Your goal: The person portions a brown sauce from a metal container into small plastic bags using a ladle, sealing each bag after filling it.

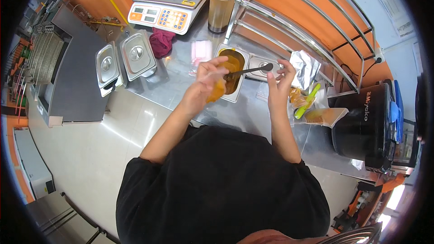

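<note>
My left hand (200, 89) grips a small clear plastic bag (216, 92) with orange-yellow sauce in its lower part. The bag hangs beside a steel food pan (234, 100) that holds sauce of the same colour. A dark-handled spoon or ladle (249, 70) rests in the pan, its handle sticking out to the right. Close to the handle's end, my right hand (282, 79) is raised with thumb and fingers apart, holding nothing. Right of the pan lies a steel lid (259, 67). A packet of small clear bags (201, 52) lies behind my left hand.
Two lidded steel pans (137, 56) and a maroon cloth (162, 42) stand left, below a digital scale (166, 6). Squeeze bottles (218, 13) stand by a metal rack (281, 20). At right are foil (304, 69), a lime-green tool (307, 101), a filled sauce bag (325, 117) and a black Miyako appliance (359, 125).
</note>
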A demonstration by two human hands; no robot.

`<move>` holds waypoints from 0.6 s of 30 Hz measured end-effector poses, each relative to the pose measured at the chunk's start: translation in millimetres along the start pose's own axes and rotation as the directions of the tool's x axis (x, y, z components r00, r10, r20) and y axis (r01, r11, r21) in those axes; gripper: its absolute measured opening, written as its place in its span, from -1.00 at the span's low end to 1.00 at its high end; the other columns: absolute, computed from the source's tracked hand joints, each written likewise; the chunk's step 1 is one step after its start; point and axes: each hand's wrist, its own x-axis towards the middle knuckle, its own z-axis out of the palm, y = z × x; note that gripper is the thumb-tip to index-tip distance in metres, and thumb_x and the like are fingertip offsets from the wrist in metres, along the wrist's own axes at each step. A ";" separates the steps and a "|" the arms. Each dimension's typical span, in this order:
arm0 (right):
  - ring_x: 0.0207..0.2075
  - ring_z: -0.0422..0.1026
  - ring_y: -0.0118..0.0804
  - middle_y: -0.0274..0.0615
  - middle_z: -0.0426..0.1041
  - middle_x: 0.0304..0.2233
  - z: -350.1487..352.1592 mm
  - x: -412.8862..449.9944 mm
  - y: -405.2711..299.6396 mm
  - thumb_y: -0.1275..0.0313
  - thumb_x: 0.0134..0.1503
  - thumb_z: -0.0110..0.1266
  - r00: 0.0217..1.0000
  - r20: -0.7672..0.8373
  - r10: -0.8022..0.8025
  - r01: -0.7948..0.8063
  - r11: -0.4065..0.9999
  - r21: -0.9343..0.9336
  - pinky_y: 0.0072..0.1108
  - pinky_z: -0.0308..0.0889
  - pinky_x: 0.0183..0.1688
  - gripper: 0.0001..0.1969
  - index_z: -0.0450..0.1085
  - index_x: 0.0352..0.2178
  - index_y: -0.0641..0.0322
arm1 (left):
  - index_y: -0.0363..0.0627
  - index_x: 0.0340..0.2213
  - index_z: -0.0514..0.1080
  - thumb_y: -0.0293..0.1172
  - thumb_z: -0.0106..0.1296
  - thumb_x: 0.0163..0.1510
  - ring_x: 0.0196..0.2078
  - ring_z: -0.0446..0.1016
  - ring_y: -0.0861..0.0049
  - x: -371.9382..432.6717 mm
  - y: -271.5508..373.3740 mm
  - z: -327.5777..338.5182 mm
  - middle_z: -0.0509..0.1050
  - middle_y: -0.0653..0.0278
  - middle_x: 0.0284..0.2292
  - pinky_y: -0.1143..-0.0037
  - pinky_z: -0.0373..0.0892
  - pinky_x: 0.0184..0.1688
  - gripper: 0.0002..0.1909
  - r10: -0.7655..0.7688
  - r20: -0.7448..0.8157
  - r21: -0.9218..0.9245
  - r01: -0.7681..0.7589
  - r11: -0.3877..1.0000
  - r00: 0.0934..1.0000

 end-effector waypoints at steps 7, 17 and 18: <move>-0.38 0.26 -0.30 -0.31 0.32 -0.49 -12.7 -7.5 -62.7 0.40 -0.14 0.07 0.676 0.633 -0.378 0.534 0.843 -0.068 -0.50 0.06 -0.30 -0.86 0.30 -0.50 0.15 | -0.12 -0.44 0.12 -0.13 -0.19 -0.06 -0.14 0.09 0.45 -7.8 -6.0 17.5 0.08 0.19 -0.20 0.48 -0.02 -0.02 -0.69 -0.066 0.323 0.421 -0.081 0.903 0.944; -0.56 0.25 -0.30 -0.32 0.29 -0.66 -34.1 -25.1 -45.2 0.54 -0.28 0.05 0.739 0.527 -0.420 0.431 0.896 0.109 -0.49 0.02 -0.40 -0.91 0.27 -0.67 0.17 | -0.20 -0.53 0.29 -0.40 -0.07 -0.01 -0.41 0.30 0.40 -20.0 4.4 18.5 0.32 0.21 -0.48 0.50 0.23 -0.32 -0.87 0.018 0.470 0.648 -0.359 0.672 0.883; -0.58 0.24 -0.30 -0.31 0.28 -0.67 -36.2 -25.6 -43.8 0.54 -0.29 0.04 0.751 0.511 -0.418 0.421 0.900 0.117 -0.49 0.02 -0.41 -0.91 0.26 -0.67 0.18 | -0.20 -0.54 0.30 -0.46 -0.03 -0.06 -0.44 0.31 0.38 -21.0 6.5 20.0 0.34 0.22 -0.52 0.49 0.24 -0.37 -0.91 0.037 0.477 0.668 -0.389 0.634 0.878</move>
